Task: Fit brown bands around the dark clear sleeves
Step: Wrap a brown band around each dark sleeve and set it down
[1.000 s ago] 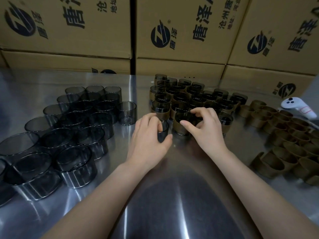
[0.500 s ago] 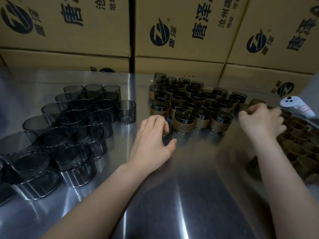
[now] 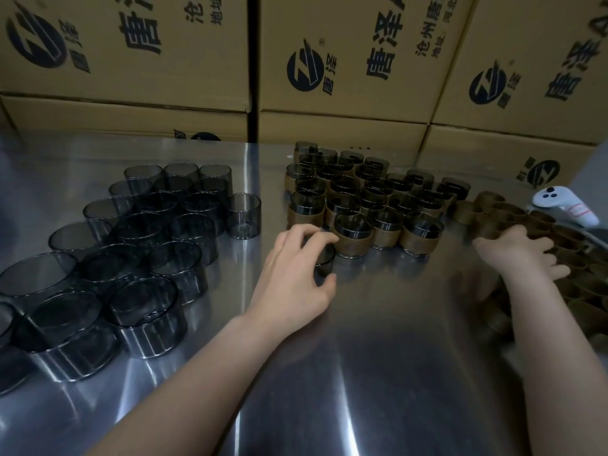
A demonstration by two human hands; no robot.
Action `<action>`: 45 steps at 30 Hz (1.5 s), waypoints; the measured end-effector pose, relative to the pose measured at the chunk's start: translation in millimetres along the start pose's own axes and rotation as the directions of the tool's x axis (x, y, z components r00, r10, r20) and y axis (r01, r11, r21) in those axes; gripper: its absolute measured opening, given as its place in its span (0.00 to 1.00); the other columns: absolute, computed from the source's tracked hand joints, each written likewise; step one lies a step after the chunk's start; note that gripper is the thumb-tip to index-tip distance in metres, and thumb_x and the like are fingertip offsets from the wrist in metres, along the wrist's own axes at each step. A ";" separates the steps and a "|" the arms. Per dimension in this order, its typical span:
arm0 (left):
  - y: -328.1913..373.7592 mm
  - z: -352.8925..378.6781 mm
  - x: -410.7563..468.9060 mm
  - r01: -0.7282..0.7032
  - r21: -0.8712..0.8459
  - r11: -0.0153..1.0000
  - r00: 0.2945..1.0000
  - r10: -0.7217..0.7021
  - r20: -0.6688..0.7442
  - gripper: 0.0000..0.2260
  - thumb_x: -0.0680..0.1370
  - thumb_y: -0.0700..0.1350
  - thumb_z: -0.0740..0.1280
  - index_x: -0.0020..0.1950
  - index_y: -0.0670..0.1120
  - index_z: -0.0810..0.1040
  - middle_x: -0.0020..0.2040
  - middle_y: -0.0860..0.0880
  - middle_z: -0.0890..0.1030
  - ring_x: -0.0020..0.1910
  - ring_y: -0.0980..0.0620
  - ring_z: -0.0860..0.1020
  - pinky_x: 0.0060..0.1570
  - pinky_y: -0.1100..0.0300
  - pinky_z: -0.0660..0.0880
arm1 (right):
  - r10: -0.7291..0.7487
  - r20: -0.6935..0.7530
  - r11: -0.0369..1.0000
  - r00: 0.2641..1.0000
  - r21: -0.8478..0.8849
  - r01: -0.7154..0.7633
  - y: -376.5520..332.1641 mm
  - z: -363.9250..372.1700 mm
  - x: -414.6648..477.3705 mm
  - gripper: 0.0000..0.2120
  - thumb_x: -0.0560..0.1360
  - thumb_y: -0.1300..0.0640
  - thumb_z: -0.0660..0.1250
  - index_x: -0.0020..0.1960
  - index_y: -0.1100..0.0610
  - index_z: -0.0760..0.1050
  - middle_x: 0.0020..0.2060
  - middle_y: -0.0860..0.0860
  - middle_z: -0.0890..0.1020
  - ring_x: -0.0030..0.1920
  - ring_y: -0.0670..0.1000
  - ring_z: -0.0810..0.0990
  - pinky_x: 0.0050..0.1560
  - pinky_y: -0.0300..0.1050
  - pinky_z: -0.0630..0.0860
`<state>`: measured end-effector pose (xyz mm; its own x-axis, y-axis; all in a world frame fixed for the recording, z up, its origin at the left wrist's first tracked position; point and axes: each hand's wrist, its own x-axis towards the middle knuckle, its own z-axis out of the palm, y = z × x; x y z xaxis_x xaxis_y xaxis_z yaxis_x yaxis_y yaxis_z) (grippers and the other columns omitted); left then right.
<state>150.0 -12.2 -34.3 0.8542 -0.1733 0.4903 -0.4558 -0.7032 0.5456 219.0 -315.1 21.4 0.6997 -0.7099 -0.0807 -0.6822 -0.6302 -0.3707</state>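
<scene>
Just in front of the banded cluster [image 3: 353, 238], toward its left end, the left hand [image 3: 292, 274] grips one bare dark clear sleeve [image 3: 325, 262], its fingers [image 3: 311, 232] curled over the top rim and the thumb against the near wall. The sleeve stands upright on the table [image 3: 378, 340], its open axis vertical. To the right of the cluster the right hand [image 3: 516, 255] lies among the loose brown bands [image 3: 493, 209], blurred, so I cannot tell whether it pinches a band or merely touches the heap. A band would have to travel leftward from there, across the front of the cluster, and go down over the sleeve's upward mouth, so the right hand is the nearer one for fetching it. Left of the cluster stand the unbanded sleeves [image 3: 158, 245].
</scene>
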 end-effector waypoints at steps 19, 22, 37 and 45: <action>0.1 -1.4 0.9 0.085 -0.125 0.988 0.996 -0.085 0.006 0.18 0.83 0.51 0.60 0.72 0.65 0.70 0.73 0.58 0.68 0.72 0.55 0.65 0.63 0.62 0.62 | -0.316 -0.101 0.946 0.943 0.048 0.322 -19.9 10.0 -26.2 0.08 0.78 0.61 0.63 0.53 0.55 0.79 0.40 0.55 0.75 0.46 0.57 0.68 0.60 0.55 0.62; 2.9 -1.1 2.3 0.132 -0.292 0.947 0.989 -0.145 -0.024 0.14 0.83 0.50 0.60 0.66 0.62 0.77 0.70 0.57 0.72 0.69 0.62 0.67 0.63 0.63 0.64 | -0.371 -0.140 0.923 0.918 0.055 0.381 -22.1 8.7 -31.2 0.08 0.79 0.59 0.62 0.50 0.55 0.80 0.40 0.54 0.77 0.45 0.57 0.69 0.59 0.55 0.62; 3.5 -7.9 7.6 0.353 -0.863 0.360 0.898 -0.390 0.204 0.19 0.73 0.57 0.71 0.61 0.51 0.80 0.58 0.51 0.81 0.58 0.51 0.82 0.59 0.42 0.79 | -0.444 -0.227 0.440 0.867 0.787 0.432 -34.9 9.0 -68.8 0.16 0.79 0.61 0.57 0.40 0.50 0.79 0.32 0.50 0.78 0.30 0.47 0.75 0.40 0.44 0.74; 1.6 -2.9 8.9 0.405 -0.889 0.215 0.875 -0.373 0.308 0.25 0.68 0.46 0.76 0.64 0.51 0.77 0.62 0.48 0.81 0.57 0.44 0.83 0.60 0.45 0.78 | -0.684 0.019 0.163 0.729 0.978 0.128 -40.1 9.1 -85.6 0.09 0.75 0.67 0.67 0.47 0.55 0.80 0.38 0.49 0.81 0.34 0.45 0.76 0.37 0.39 0.73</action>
<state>156.1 -12.8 -27.1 0.9947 -0.1019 0.0159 0.0254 0.3911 0.9200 188.5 -226.3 34.8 0.9809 -0.0801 0.1774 0.1858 0.1142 -0.9759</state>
